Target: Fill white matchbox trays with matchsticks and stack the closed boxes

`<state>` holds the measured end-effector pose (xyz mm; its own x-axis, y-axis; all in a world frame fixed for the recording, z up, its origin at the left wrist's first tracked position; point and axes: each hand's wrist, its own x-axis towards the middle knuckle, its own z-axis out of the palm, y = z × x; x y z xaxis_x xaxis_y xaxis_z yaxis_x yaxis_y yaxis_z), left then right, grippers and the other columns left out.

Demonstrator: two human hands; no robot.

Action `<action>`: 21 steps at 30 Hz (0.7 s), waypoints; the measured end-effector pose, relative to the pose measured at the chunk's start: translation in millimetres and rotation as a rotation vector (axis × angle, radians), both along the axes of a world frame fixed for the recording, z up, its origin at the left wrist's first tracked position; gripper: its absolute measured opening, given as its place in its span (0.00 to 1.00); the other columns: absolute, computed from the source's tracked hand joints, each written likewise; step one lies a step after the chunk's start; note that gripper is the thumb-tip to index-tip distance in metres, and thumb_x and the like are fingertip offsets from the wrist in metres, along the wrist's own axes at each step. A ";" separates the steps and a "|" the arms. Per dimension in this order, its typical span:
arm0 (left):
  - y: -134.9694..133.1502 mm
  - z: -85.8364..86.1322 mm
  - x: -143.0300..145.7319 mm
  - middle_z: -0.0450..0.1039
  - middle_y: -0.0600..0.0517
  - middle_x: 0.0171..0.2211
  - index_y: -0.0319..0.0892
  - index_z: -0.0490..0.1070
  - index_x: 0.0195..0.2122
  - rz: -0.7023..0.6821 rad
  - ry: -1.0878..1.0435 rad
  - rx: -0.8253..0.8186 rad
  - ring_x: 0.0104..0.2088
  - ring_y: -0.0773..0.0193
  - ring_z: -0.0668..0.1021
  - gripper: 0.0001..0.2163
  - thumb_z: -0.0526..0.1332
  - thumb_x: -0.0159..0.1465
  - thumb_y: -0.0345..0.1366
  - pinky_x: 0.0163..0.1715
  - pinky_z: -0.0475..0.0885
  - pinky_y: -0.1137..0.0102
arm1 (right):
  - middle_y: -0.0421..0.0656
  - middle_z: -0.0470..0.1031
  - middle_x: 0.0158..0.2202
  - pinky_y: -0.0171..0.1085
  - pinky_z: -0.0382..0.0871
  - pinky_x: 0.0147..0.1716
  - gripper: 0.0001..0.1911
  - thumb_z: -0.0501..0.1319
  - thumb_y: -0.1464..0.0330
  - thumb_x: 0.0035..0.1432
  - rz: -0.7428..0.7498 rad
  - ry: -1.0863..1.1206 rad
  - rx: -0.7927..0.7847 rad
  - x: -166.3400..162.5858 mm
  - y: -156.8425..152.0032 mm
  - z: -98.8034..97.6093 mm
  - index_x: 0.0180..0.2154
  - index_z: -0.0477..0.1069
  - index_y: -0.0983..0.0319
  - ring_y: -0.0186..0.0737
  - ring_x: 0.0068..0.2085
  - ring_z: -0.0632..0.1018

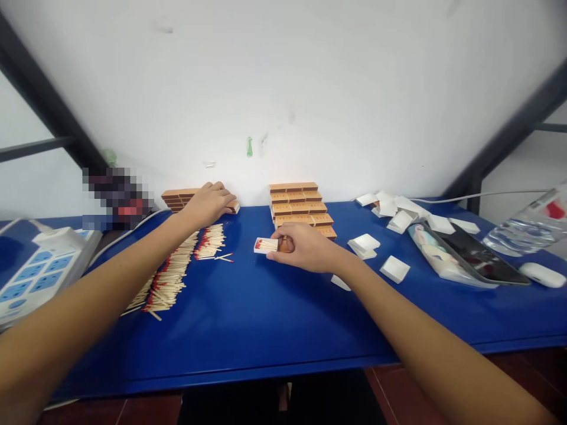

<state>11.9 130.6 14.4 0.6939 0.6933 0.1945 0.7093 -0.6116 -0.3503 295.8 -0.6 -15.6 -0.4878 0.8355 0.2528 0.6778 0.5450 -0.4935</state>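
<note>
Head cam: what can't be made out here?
All in the head view:
Whether the left hand grips a box: the hand's back hides it.
Matchbox, palm end: covered by the right hand.
Loose matches: partly behind the left forearm.
Bottle: cut off by right edge.
Lettering on stacked matchboxes: too small.
Dark item, left: pixelated.

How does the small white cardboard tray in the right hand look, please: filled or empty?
Not empty: red-tipped wooden matches show inside the white cardboard tray; how full, I cannot tell.
</note>
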 end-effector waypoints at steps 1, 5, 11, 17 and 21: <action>5.1 0.5 4.6 0.82 0.39 0.51 0.40 0.81 0.51 0.005 0.018 -0.014 0.56 0.42 0.72 0.12 0.61 0.72 0.39 0.54 0.64 0.54 | 0.46 0.81 0.38 0.39 0.64 0.36 0.17 0.72 0.58 0.60 -0.006 0.002 0.021 2.2 0.6 -1.9 0.45 0.79 0.63 0.44 0.38 0.78; 18.5 2.0 9.2 0.81 0.37 0.52 0.40 0.81 0.52 0.056 0.066 -0.052 0.56 0.40 0.72 0.14 0.66 0.68 0.39 0.52 0.62 0.55 | 0.47 0.82 0.41 0.39 0.63 0.37 0.15 0.71 0.59 0.61 -0.006 -0.006 0.072 3.1 3.1 -2.6 0.43 0.79 0.63 0.45 0.40 0.78; 20.8 10.4 6.1 0.78 0.34 0.51 0.37 0.82 0.47 0.109 0.121 -0.078 0.56 0.37 0.71 0.16 0.66 0.66 0.43 0.51 0.63 0.54 | 0.46 0.81 0.41 0.38 0.61 0.35 0.13 0.71 0.60 0.60 -0.050 0.023 0.107 4.9 4.4 2.5 0.41 0.78 0.62 0.43 0.40 0.77; -34.5 19.7 9.1 0.82 0.42 0.44 0.41 0.78 0.55 0.006 -0.101 -0.141 0.46 0.47 0.79 0.24 0.61 0.69 0.54 0.48 0.68 0.60 | 0.46 0.78 0.41 0.39 0.62 0.36 0.14 0.70 0.60 0.63 -0.161 0.109 0.190 6.7 7.0 2.6 0.44 0.77 0.62 0.42 0.39 0.75; -82.6 9.7 5.3 0.84 0.45 0.47 0.45 0.80 0.56 -0.093 -0.319 -0.178 0.43 0.52 0.83 0.23 0.64 0.68 0.56 0.42 0.72 0.64 | 0.45 0.78 0.42 0.39 0.63 0.37 0.17 0.71 0.62 0.63 -0.155 0.185 0.278 1.2 4.4 -1.1 0.50 0.76 0.63 0.41 0.38 0.74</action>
